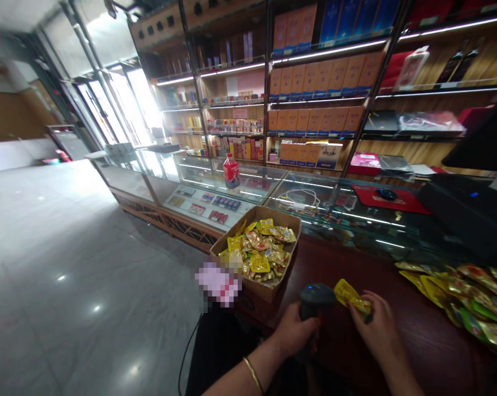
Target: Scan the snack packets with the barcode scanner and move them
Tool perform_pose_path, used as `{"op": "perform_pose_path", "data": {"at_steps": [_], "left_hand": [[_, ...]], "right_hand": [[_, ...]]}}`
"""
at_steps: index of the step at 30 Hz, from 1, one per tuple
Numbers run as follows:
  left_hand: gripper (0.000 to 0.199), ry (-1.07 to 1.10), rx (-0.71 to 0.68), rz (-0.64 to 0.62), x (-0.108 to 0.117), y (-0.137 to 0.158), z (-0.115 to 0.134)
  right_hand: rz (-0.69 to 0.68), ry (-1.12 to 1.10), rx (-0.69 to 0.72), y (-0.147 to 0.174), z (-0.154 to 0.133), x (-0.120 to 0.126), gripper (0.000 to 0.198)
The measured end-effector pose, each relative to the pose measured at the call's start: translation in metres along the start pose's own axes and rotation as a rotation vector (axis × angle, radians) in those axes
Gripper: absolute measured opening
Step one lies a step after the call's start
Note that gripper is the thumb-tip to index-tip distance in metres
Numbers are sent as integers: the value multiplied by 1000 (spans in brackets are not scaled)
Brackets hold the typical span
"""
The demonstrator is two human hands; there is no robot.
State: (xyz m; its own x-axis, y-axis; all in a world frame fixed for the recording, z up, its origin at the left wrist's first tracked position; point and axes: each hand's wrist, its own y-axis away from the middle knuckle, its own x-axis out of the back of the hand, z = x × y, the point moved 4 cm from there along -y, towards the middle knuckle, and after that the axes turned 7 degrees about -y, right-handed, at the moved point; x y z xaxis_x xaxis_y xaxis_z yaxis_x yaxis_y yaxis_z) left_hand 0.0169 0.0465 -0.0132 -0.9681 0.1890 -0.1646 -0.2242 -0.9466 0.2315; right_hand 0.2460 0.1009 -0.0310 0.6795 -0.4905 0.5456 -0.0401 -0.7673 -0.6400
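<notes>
At the counter edge, the left hand grips a dark scanner by its handle, head up; the right hand pinches a yellow packet just beside the scanner head; a cardboard box of packets stands behind the hands; more packets lie heaped to the right on the wooden counter.

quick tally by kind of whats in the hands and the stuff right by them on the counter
Handheld scanner, gripped in the left hand: 1
Yellow packet, held in the right hand: 1
Cardboard box of packets: 1
Loose pile of packets at right: 1
Red-labelled bottle on the glass case: 1
Total: 5; packets in box and pile are too many to count.
</notes>
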Motion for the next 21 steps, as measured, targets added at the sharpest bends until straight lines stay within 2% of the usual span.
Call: {"op": "perform_pose_path", "data": {"at_steps": [6, 11, 15, 21], "left_hand": [[29, -6, 56, 28, -1, 3, 3], [30, -81, 60, 120, 2, 2, 8], [31, -124, 43, 75, 2, 0, 12], [34, -159, -6, 63, -1, 2, 15]], "right_hand": [[-20, -18, -123, -2, 1, -1, 56], [-83, -84, -265, -5, -5, 1, 42], [-26, -170, -316, -10, -10, 7, 30], [38, -296, -403, -11, -13, 16, 39]]}}
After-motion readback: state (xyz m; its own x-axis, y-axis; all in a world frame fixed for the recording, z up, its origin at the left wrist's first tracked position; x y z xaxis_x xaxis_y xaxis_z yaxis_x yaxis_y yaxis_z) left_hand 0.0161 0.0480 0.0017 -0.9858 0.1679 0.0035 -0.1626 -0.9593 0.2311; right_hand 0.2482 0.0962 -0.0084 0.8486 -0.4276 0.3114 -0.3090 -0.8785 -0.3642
